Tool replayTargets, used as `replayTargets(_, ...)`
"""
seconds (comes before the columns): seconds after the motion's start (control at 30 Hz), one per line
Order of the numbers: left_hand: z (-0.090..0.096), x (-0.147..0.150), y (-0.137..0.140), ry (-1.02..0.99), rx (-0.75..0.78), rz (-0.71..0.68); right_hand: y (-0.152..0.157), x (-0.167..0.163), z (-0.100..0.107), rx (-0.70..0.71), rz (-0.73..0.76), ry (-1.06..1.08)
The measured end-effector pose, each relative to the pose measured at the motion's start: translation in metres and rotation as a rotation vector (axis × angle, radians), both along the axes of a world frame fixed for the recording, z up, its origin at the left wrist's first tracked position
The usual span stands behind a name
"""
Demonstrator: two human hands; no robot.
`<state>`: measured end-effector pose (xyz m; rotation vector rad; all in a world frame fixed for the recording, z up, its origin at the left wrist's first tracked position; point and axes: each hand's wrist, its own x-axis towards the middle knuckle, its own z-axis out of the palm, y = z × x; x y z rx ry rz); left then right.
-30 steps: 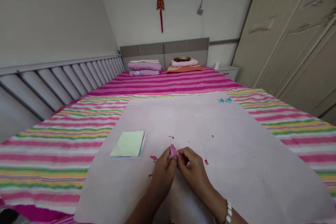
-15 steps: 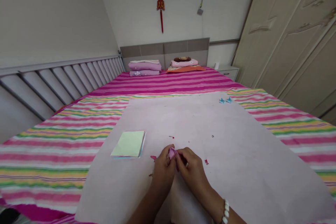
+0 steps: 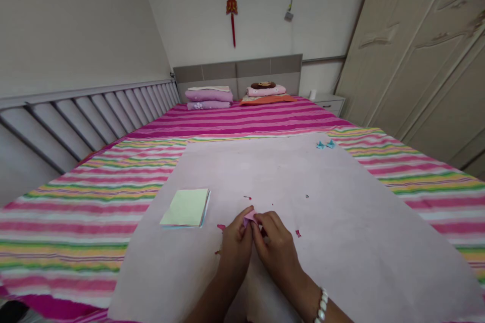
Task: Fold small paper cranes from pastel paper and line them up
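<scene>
Head view, down over bed [image 3: 242,121]

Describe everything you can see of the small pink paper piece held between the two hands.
The pink paper piece is small, folded and light pink, and looks like thin craft paper. Only a bit shows; the rest is hidden by fingers. The left hand and right hand pinch it together from either side, low over the pale sheet spread on the striped bed. Its exact folded shape cannot be told.

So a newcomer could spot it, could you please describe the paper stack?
On the pale sheet covering the striped bed, look just beyond the left hand, to its left. The paper stack is square, flat and pale green on top, unlike the tiny pink scraps nearby.
</scene>
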<state>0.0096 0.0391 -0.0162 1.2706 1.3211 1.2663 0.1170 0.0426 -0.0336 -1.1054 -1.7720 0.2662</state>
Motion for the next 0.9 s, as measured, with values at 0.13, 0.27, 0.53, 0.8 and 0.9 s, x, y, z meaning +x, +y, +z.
replayTargets(0.13,-0.006,-0.002,0.0,0.13,0.095,-0.034,0.004,0.001,-0.002,-0.038,0.003,0.03)
replayTargets(0.27,-0.006,-0.002,0.0,0.235,0.124,-0.001,0.005,0.002,-0.004,-0.049,0.007,0.054)
replayTargets(0.53,-0.002,0.003,-0.003,0.273,0.209,-0.061,0.01,0.004,-0.004,-0.177,-0.057,0.06)
replayTargets(0.8,-0.008,0.002,0.001,0.324,0.147,-0.082,0.013,0.007,-0.005,-0.14,0.03,0.153)
replayTargets(0.9,-0.012,0.001,0.004,0.385,0.196,-0.064,0.013,0.007,-0.005,-0.157,0.041,0.186)
